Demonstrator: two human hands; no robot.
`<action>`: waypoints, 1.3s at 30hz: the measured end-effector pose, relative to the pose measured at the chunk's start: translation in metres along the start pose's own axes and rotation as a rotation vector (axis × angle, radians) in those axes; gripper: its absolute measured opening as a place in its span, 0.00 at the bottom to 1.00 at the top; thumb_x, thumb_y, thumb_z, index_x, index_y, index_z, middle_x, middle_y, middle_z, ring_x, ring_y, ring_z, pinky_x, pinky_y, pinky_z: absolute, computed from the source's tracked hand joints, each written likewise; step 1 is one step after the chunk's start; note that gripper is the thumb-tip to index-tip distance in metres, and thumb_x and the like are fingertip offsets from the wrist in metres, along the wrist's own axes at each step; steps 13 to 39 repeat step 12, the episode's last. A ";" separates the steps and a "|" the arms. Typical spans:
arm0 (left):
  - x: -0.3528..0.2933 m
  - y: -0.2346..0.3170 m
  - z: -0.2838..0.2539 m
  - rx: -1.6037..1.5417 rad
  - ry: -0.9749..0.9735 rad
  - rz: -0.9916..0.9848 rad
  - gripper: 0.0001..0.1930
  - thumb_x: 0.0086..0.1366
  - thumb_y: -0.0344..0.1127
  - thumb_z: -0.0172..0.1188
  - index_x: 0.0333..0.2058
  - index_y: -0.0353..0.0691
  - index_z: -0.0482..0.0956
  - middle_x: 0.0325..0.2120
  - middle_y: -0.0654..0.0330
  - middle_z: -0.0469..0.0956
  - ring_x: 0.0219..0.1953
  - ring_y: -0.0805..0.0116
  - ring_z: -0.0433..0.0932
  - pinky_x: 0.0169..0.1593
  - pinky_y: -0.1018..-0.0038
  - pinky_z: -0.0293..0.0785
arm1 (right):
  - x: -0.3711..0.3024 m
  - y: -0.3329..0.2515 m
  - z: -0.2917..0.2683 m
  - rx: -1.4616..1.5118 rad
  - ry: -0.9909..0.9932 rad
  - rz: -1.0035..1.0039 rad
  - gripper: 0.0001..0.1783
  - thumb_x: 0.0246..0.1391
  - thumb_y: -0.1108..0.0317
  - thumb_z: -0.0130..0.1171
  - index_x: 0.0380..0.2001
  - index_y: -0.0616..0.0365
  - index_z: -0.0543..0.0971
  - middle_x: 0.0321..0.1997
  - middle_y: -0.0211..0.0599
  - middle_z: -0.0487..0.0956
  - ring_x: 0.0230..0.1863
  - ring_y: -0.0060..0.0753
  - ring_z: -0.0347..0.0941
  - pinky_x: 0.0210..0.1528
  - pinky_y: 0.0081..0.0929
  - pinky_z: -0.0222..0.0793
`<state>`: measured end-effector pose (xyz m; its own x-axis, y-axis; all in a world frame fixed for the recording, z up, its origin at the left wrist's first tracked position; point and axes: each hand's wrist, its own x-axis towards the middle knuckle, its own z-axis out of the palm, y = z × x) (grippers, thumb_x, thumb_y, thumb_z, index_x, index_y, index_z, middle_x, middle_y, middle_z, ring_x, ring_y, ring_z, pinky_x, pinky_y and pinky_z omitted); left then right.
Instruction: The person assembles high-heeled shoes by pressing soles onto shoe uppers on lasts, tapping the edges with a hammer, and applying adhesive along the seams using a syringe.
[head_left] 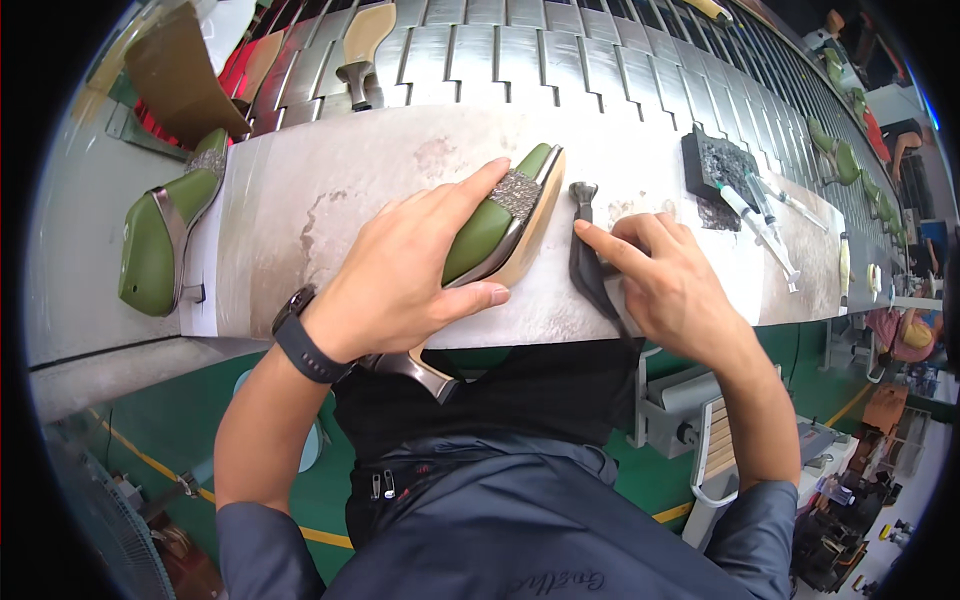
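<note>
- A worker's left hand (405, 275) lies over a green high-heeled shoe (497, 232) at the middle of the pale, stained bench (330, 200); the grip is clamped on the shoe, forefinger stretched along its glittered strap, thumb pressed against the tan sole edge; the metallic heel juts past the bench's near edge.
- The right hand (668, 285) rests just beside the shoe on a dark strap-like piece (588, 262); its forefinger points onto the piece, the other fingers curled together; whether they pinch it cannot be told.
- A black tray (722, 166) sits further right on the bench, holding a dark grainy mass; two clear syringe-like applicators (757, 222) lie by its near side.
- A second green shoe (165, 240) lies on its side at the bench's left end.
- Behind the bench runs a slatted metal conveyor (560, 60), carrying a tan sole with a metal heel (360, 50); more green shoes (840, 160) line its far right stretch.
- A brown cardboard sheet (180, 75) stands at the upper left.
</note>
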<state>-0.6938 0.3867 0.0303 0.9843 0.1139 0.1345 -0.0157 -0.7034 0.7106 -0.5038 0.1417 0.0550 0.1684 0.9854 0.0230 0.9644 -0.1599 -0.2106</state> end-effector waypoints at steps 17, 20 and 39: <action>0.007 0.001 -0.005 0.003 -0.095 -0.024 0.54 0.54 0.40 0.78 0.77 0.40 0.58 0.68 0.42 0.71 0.66 0.42 0.73 0.71 0.57 0.65 | 0.000 -0.051 0.026 1.300 0.440 0.507 0.23 0.62 0.73 0.69 0.60 0.54 0.81 0.50 0.38 0.86 0.44 0.31 0.83 0.47 0.22 0.77; 0.007 0.001 -0.005 0.003 -0.095 -0.024 0.54 0.54 0.40 0.78 0.77 0.40 0.58 0.68 0.42 0.71 0.66 0.42 0.73 0.71 0.57 0.65 | 0.000 -0.051 0.026 1.300 0.440 0.507 0.23 0.62 0.73 0.69 0.60 0.54 0.81 0.50 0.38 0.86 0.44 0.31 0.83 0.47 0.22 0.77; 0.007 0.001 -0.005 0.003 -0.095 -0.024 0.54 0.54 0.40 0.78 0.77 0.40 0.58 0.68 0.42 0.71 0.66 0.42 0.73 0.71 0.57 0.65 | 0.000 -0.051 0.026 1.300 0.440 0.507 0.23 0.62 0.73 0.69 0.60 0.54 0.81 0.50 0.38 0.86 0.44 0.31 0.83 0.47 0.22 0.77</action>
